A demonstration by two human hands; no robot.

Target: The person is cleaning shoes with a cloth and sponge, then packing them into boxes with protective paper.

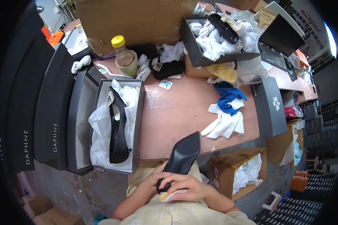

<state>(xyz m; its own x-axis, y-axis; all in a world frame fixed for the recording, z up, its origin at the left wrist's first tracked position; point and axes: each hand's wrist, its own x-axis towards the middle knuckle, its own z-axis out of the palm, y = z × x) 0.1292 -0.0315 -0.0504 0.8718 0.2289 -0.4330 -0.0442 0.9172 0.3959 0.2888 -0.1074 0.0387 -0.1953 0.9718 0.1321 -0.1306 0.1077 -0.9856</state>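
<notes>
My left hand [154, 180] is closed round the heel end of a black pointed-toe shoe [183, 153], held tilted over my lap. Its toe points up and away, next to the table's front edge. My right hand [189, 186] curls over the same heel end, fingers bent, with a small white cloth [178, 195] with a tan patch pinched in it. A matching black pump [119, 131] with a sparkling buckle lies on its side on white tissue paper [98, 123] inside an open grey shoe box [138, 112], left of my hands.
Dark shoe boxes [50, 108] stand along the left. White rags [225, 123] and a blue cloth [229, 98] lie on the pink table [169, 116]. Behind are a yellow-capped bottle [124, 58] and a box of crumpled paper [214, 41]. An open carton [223, 168] sits below right.
</notes>
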